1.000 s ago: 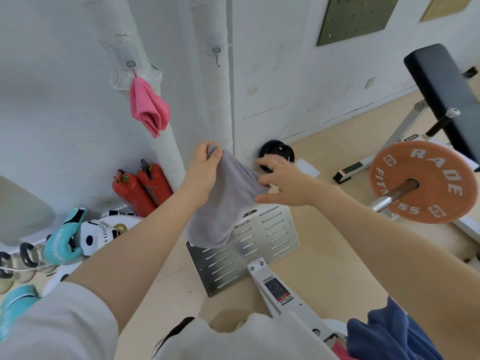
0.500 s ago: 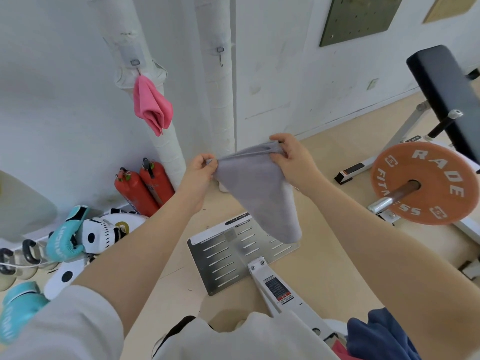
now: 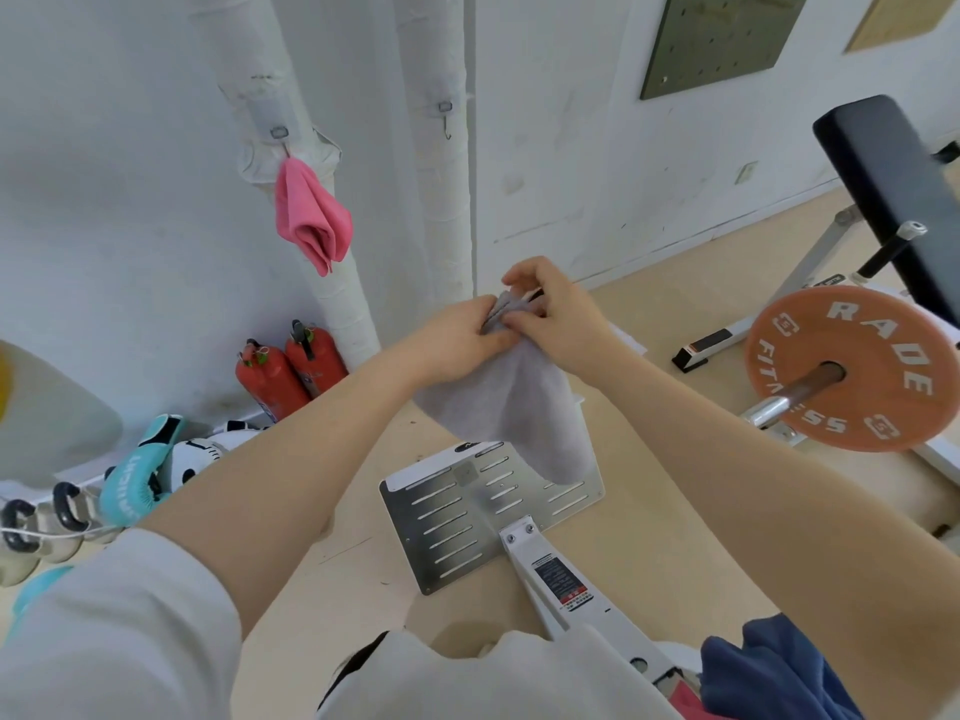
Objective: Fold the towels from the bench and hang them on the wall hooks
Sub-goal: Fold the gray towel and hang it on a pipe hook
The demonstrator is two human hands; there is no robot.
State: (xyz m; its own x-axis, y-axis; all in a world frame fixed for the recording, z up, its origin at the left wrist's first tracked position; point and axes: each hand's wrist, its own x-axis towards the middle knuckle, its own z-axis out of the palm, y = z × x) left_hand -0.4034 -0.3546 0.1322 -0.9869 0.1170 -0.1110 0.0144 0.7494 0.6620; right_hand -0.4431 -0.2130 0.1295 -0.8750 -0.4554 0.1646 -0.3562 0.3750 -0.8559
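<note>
Held in mid-air before the wall, a soft, light grey towel [image 3: 511, 407] droops limply. Left hand [image 3: 457, 345] and right hand [image 3: 558, 324] pinch its gathered top corners together, the best hold for hooking it.

Grey towel [image 3: 511, 407] folded, hanging, pink towel [image 3: 311, 220] hooked

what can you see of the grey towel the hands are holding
The grey towel is a small, soft-looking plain cloth, folded over and held in mid-air. Its top corners are bunched together and pinched between the left hand and the right hand, which meet at its upper edge. The rest hangs loose below them, tapering to a rounded lower end in front of the slotted metal plate. Nothing but the hands appears to touch it.
</note>
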